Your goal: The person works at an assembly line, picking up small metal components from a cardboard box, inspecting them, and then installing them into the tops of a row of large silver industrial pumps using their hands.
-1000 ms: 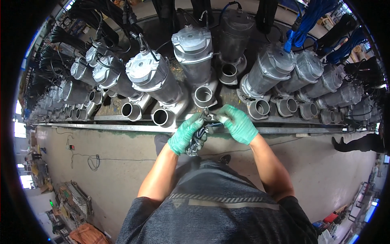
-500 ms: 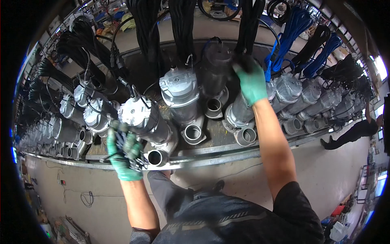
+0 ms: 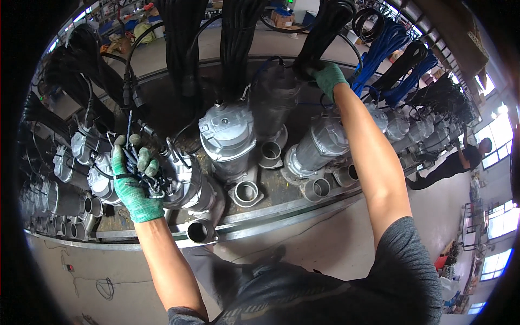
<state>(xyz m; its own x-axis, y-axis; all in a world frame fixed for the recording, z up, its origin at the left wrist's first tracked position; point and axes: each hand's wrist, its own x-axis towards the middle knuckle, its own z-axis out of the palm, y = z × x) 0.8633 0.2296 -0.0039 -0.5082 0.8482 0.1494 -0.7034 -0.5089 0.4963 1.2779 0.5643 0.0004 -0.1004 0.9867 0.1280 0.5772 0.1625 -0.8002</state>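
My left hand [image 3: 138, 189], in a green glove, is turned palm up and cradles a cluster of small black and silver parts [image 3: 142, 176], too jumbled to name singly. It is over the left-hand pumps, beside a silver-topped pump [image 3: 184, 176]. My right hand [image 3: 328, 77], also gloved, reaches to the far side and is closed round the lower end of a hanging black cable bundle [image 3: 317, 40]; its fingertips are partly hidden. Below that arm leans a grey pump [image 3: 319, 138]. A silver-capped pump [image 3: 227, 132] stands upright between my hands, with a darker pump [image 3: 273, 95] behind it.
A long bench with a metal front rail [image 3: 271, 219] carries rows of pumps to both sides. Blue cable coils [image 3: 382, 57] and more black cable bundles [image 3: 184, 40] hang along the far side. Another person [image 3: 452, 165] is at the far right, beside the bench.
My right hand has moved farther away and slightly left, onto the black cable bundle, which now tilts. My left hand has risen and moved left with its parts. The whole view has shifted.
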